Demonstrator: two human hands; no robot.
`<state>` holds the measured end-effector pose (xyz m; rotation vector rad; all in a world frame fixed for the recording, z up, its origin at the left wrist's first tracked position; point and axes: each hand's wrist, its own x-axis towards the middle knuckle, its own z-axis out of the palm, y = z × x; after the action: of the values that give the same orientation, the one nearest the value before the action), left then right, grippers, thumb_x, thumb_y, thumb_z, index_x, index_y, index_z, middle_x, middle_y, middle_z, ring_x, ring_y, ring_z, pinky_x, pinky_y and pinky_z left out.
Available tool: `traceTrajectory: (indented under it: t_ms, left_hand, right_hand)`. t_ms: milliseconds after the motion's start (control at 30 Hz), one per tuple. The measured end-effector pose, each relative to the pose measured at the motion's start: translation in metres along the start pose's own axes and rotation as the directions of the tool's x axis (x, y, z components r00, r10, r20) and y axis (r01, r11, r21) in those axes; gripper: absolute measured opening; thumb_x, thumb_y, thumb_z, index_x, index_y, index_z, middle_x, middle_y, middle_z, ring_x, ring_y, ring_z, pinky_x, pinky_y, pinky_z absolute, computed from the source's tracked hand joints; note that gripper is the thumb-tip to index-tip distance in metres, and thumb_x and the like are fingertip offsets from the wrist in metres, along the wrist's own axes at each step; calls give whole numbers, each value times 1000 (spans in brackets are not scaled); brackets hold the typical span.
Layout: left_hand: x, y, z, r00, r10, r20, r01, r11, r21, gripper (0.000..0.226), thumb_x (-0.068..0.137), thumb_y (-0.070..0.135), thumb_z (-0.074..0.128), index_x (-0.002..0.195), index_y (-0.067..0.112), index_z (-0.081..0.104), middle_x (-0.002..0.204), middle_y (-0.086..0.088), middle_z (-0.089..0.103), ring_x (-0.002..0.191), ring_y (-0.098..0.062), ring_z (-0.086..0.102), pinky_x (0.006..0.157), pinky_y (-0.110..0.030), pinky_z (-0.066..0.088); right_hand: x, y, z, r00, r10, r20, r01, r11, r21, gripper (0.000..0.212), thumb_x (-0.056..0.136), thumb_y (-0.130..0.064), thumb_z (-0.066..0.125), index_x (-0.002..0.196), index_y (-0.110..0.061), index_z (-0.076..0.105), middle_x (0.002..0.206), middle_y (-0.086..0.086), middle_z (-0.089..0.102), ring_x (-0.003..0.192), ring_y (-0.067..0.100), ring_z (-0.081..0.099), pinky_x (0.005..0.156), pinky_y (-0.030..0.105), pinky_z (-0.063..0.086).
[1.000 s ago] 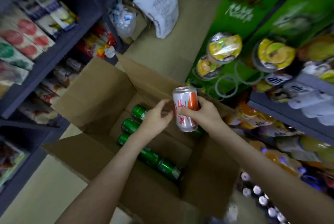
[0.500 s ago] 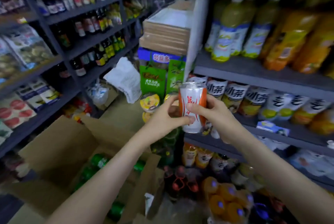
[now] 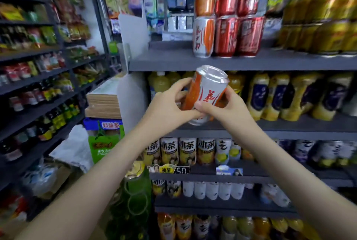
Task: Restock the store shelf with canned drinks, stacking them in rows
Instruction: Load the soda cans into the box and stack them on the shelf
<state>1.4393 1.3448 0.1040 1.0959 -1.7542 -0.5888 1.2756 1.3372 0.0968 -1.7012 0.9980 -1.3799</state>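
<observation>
At frame centre, left hand (image 3: 164, 108) and right hand (image 3: 222, 111) curl around an orange-and-silver drink can (image 3: 208, 89) (tilted). Rigid, smooth and probably full, it likely handles best gripped mid-body.

Typical cramped shop aisle: dark grey metal shelving (image 3: 193, 63) dead ahead and another dark rack (image 3: 99, 19) running down the left, both crammed with stuff. A white board (image 3: 133, 32) stands up at the end of the shelving, with a stack of flat cardboard (image 3: 104, 102) just beside it. The lighting is flat and kinda dim.
</observation>
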Motion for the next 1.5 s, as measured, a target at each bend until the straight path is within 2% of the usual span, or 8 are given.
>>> traceTrajectory:
  t_ms: [167, 267, 367, 567, 733, 1000, 1300, 1500]
  left_hand:
    - [48, 20, -19, 977, 203, 64, -210, 966, 151, 80, 74, 33, 78, 141, 37, 35, 117, 25, 54, 110, 10, 54, 97, -13, 43]
    - [82, 20, -41, 947, 301, 116, -323, 886, 334, 77, 80, 41, 71, 145, 37, 29, 137, 16, 49, 124, 1, 47, 104, -23, 39]
    - [116, 8, -57, 950, 304, 74, -307, 859, 409, 73, 82, 41, 68, 144, 34, 30, 140, 12, 46, 125, -4, 44, 103, -26, 38]
    - [179, -18, -60, 988, 119, -98, -95, 972, 215, 51, 87, 28, 65, 133, 21, 45, 130, -1, 54, 105, -11, 53, 91, -27, 44]
    - [219, -10, -43, 994, 103, -47, -96, 987, 125, 55, 86, 28, 67, 134, 15, 41, 125, -1, 57, 95, -9, 53, 81, -23, 43]
    - [260, -13, -25, 989, 146, 38, -149, 984, 97, 80, 82, 33, 70, 145, 16, 23, 144, -4, 42, 126, -21, 48, 100, -37, 45]
    - [270, -29, -8, 984, 158, 83, -168, 976, 138, 104, 81, 31, 72, 150, 31, -6, 151, -8, 35, 130, -26, 45, 104, -49, 42]
    - [273, -32, -6, 987, 130, 91, -143, 978, 151, 103, 85, 29, 69, 149, 27, -12, 149, -12, 36, 128, -28, 47, 103, -48, 42]
  right_hand:
    - [34, -38, -22, 975, -187, -116, 173, 977, -122, 46, 69, -26, 81, 109, -30, 59, 92, -20, 68, 87, -8, 62, 70, 9, 48]
    - [68, -63, -31, 941, -278, -194, 247, 954, -171, 45, 67, -28, 82, 104, -35, 57, 96, -18, 69, 91, -3, 64, 78, 18, 52]
    - [105, -83, -39, 912, -321, -257, 285, 944, -165, 47, 69, -26, 81, 109, -26, 58, 102, -7, 69, 96, 7, 66, 86, 32, 55]
    - [176, -105, -38, 898, -316, -305, 271, 945, -181, 45, 70, -29, 81, 109, -21, 59, 101, -5, 69, 92, 8, 67, 83, 29, 56]
    - [229, -107, -32, 919, -290, -269, 212, 935, -284, 48, 71, -30, 80, 112, -16, 60, 101, -3, 69, 90, 10, 68, 78, 27, 56]
    - [281, -87, -34, 927, -218, -304, 115, 939, -325, 41, 68, -29, 83, 100, -14, 62, 93, 2, 71, 82, 15, 70, 75, 32, 58]
    - [291, -84, -32, 955, -176, -237, 64, 908, -415, 30, 76, -36, 76, 89, -23, 53, 90, -3, 65, 83, 12, 64, 68, 23, 51]
    - [294, -80, -30, 961, -180, -210, 81, 909, -409, 45, 76, -35, 76, 110, -13, 57, 100, 1, 67, 89, 15, 65, 74, 27, 54]
